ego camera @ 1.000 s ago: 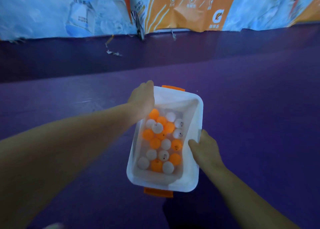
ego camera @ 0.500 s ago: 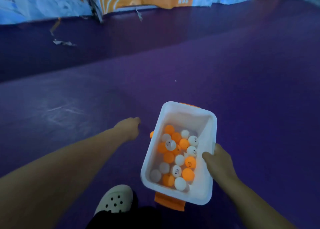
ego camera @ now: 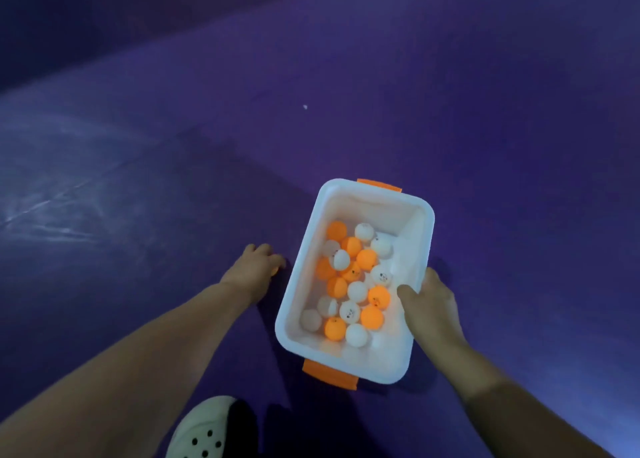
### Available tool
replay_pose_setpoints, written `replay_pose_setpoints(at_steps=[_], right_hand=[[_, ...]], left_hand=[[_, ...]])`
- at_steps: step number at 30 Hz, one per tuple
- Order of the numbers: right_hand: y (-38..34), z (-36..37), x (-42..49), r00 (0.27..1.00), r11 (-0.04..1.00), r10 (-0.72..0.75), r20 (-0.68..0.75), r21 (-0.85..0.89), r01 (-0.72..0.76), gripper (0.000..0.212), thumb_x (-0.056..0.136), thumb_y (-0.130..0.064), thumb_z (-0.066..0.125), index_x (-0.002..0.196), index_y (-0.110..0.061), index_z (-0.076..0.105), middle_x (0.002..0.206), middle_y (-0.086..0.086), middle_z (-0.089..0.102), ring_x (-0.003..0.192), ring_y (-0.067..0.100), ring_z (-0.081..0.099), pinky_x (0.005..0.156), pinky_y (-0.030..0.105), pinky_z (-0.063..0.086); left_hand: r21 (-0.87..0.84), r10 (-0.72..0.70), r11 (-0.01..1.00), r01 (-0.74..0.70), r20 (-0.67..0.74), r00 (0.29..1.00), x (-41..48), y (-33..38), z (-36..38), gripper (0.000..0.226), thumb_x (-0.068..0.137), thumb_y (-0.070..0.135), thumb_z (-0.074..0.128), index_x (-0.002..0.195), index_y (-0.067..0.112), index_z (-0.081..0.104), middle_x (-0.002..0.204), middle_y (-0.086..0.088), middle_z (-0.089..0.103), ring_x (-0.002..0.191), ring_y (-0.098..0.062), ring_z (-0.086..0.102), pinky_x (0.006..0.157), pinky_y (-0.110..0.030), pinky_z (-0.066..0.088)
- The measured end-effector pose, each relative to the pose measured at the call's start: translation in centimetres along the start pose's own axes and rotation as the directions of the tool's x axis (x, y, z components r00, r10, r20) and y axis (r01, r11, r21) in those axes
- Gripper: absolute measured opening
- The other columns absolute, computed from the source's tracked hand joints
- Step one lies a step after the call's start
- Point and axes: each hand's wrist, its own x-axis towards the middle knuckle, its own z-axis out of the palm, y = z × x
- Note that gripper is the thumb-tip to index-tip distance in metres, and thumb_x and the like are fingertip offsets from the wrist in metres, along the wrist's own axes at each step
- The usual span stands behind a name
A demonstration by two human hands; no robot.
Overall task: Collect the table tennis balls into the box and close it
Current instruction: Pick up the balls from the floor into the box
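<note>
A white open box (ego camera: 375, 366) with orange clasps at both short ends sits on the purple floor, with no lid on it. Several orange and white table tennis balls (ego camera: 367, 260) lie inside. My right hand (ego camera: 427, 305) grips the box's right rim, thumb over the edge. My left hand (ego camera: 254, 267) is down at the floor just left of the box. Its fingers are curled over an orange ball (ego camera: 275, 271), of which only a sliver shows.
A pale clog-style shoe (ego camera: 204, 430) stands at the bottom edge, near my left forearm. A tiny white speck (ego camera: 305, 106) lies on the purple floor (ego camera: 502, 146) beyond the box. The floor stretches open on all sides.
My left hand left the box's far corner and dropped to the floor onto the orange ball beside the box. The view tilted down, so the banner wall is gone from sight.
</note>
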Motion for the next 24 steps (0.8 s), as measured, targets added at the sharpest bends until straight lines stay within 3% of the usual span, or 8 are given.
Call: replay_pose_setpoints(at_steps=[2,4,7,10,12,15,18,24], right_hand=[[-1.1,-0.1,-0.2,1.000,1.000,0.022,-0.015,0.015,-0.022,0.008,0.086,-0.016,0.047,0.093,-0.015,0.049,0.083,-0.001,0.058,0.073,0.016,0.056,0.056,0.030,0.043],[-2.6,-0.5,-0.7,0.999,0.999,0.031,-0.025,0.020,-0.030,0.010,0.086,-0.015,0.046,0.096,-0.014,0.048,0.082,-0.003,0.057,0.071,0.012,0.053,0.052,0.027,0.038],[-5.4,-1.5,-2.6,0.999,0.999,0.034,-0.018,0.030,-0.033,0.010,0.087,-0.015,0.045,0.096,-0.012,0.047,0.078,-0.005,0.052,0.068,0.011,0.049,0.050,0.026,0.034],[-9.3,-3.7,-6.0,1.000,0.998,0.006,0.003,0.062,-0.006,0.010,0.087,-0.015,0.046,0.096,-0.010,0.048,0.078,-0.005,0.052,0.073,0.019,0.051,0.057,0.030,0.037],[-12.3,-5.8,-8.7,0.999,0.996,-0.034,0.023,0.078,0.032,0.010,0.085,-0.016,0.048,0.094,-0.012,0.051,0.082,-0.002,0.057,0.076,0.021,0.053,0.062,0.030,0.039],[-17.2,-9.8,-12.6,0.995,0.994,-0.086,0.047,0.065,0.083,0.006,0.083,-0.019,0.049,0.084,-0.016,0.053,0.079,-0.003,0.058,0.073,0.019,0.055,0.060,0.030,0.041],[-22.7,-14.3,-16.6,0.988,0.990,-0.139,0.074,0.015,0.138,0.009,0.082,-0.022,0.050,0.076,-0.016,0.053,0.074,-0.002,0.059,0.068,0.017,0.055,0.054,0.028,0.041],[-33.0,-23.6,-25.5,0.971,0.979,-0.185,0.153,-0.053,0.195,0.009,0.081,-0.025,0.052,0.075,-0.020,0.054,0.073,-0.002,0.062,0.069,0.018,0.060,0.060,0.036,0.054]], left_hand=[[-0.387,-0.197,0.919,0.071,-0.297,0.934,-1.2,1.4,-2.6,0.036,0.090,0.013,0.050,0.125,0.020,0.052,0.121,-0.005,0.050,0.107,-0.024,0.047,0.083,-0.035,0.044],[-0.669,-0.355,0.738,-0.094,-0.502,0.789,-3.5,4.2,-6.4,0.037,0.087,0.024,0.059,0.123,0.022,0.051,0.119,0.004,0.052,0.101,-0.013,0.052,0.083,-0.027,0.043],[-0.623,-0.143,0.725,-0.294,-0.554,0.820,-8.3,8.1,-10.9,0.037,0.080,0.035,0.062,0.115,0.032,0.053,0.110,0.015,0.057,0.098,-0.008,0.055,0.081,-0.026,0.046],[-0.422,0.018,0.871,-0.252,-0.484,0.875,-12.6,9.2,-14.1,0.048,0.079,0.039,0.059,0.125,0.028,0.052,0.123,0.009,0.057,0.115,-0.016,0.046,0.095,-0.037,0.042],[-0.239,0.041,0.951,-0.196,-0.530,0.847,-15.4,9.2,-16.8,0.060,0.075,0.042,0.057,0.131,0.024,0.049,0.135,0.003,0.051,0.124,-0.020,0.034,0.103,-0.041,0.034],[-0.222,-0.179,0.973,0.066,-0.539,0.823,-20.5,9.6,-22.4,0.070,0.078,0.029,0.068,0.140,0.020,0.036,0.144,-0.004,0.039,0.131,-0.025,0.029,0.107,-0.040,0.028],[-0.386,-0.410,0.885,0.259,-0.385,0.826,-25.8,10.0,-28.7,0.069,0.088,0.025,0.057,0.146,0.016,0.021,0.145,-0.006,0.035,0.131,-0.026,0.034,0.101,-0.038,0.036],[-0.528,-0.499,0.805,0.272,-0.353,0.791,-36.2,10.8,-42.1,0.026,0.091,0.026,0.035,0.114,0.034,0.043,0.106,0.012,0.060,0.090,-0.015,0.060,0.065,-0.031,0.047]])
